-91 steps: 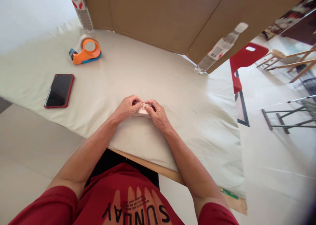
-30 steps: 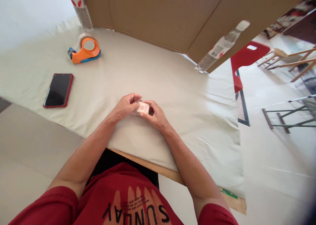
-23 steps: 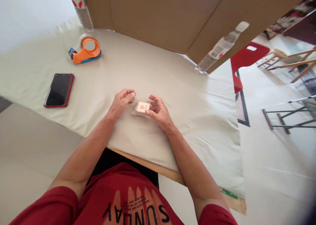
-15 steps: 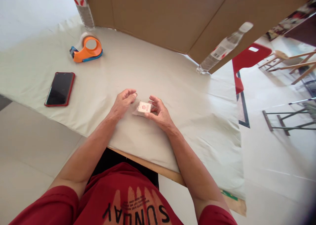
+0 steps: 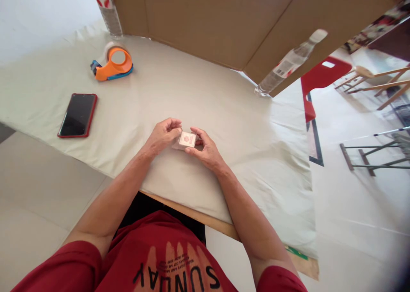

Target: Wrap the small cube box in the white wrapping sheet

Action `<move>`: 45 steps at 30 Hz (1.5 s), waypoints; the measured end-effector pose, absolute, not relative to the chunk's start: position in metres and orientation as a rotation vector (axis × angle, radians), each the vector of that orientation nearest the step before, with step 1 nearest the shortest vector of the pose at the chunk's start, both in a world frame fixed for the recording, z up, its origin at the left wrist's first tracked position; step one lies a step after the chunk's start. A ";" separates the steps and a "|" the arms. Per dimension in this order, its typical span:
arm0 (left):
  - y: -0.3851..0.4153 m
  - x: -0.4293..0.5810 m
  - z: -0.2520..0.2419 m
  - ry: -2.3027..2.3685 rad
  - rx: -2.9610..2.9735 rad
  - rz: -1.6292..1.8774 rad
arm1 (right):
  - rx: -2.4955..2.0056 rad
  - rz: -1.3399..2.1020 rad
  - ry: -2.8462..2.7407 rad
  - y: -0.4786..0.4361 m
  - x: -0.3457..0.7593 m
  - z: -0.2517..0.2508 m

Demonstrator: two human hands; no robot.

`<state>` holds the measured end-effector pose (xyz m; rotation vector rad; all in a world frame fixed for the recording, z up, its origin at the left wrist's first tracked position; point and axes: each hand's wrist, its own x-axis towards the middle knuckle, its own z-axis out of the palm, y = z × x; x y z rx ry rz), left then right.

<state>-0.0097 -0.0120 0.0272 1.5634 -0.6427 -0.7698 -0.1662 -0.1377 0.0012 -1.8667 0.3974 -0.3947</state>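
A small pale block with red print, wrapped in clear plastic (image 5: 187, 139), lies on the cloth between my hands. My right hand (image 5: 206, 150) holds it from the right, thumb along the near edge and fingers curled round the far right corner. My left hand (image 5: 163, 135) is at the block's upper left corner, thumb and forefinger pinched together on the edge of the plastic. The exact hold of the left fingertips is partly hidden. A loose flap of the plastic sticks out at the block's lower left.
An orange and blue tape dispenser (image 5: 117, 63) and a phone in a red case (image 5: 78, 115) lie to the left. Two clear bottles, one left (image 5: 110, 16) and one right (image 5: 285, 68), stand against a cardboard panel (image 5: 198, 23). A red stool (image 5: 325, 76) stands beyond the table.
My left hand has moved right and closed in on the block's left corner. My right hand has shifted slightly left, its fingers drawing closer round the block.
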 end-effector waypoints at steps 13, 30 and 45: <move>-0.014 -0.007 0.022 -0.597 1.565 -0.735 | -1.839 -0.408 0.417 -0.138 -0.166 0.000; -0.012 -0.010 0.029 -0.699 1.615 -0.789 | -1.894 -0.414 0.415 -0.136 -0.164 0.002; -0.012 -0.010 0.026 -0.857 1.477 -0.927 | -2.018 -0.571 0.397 -0.149 -0.174 0.014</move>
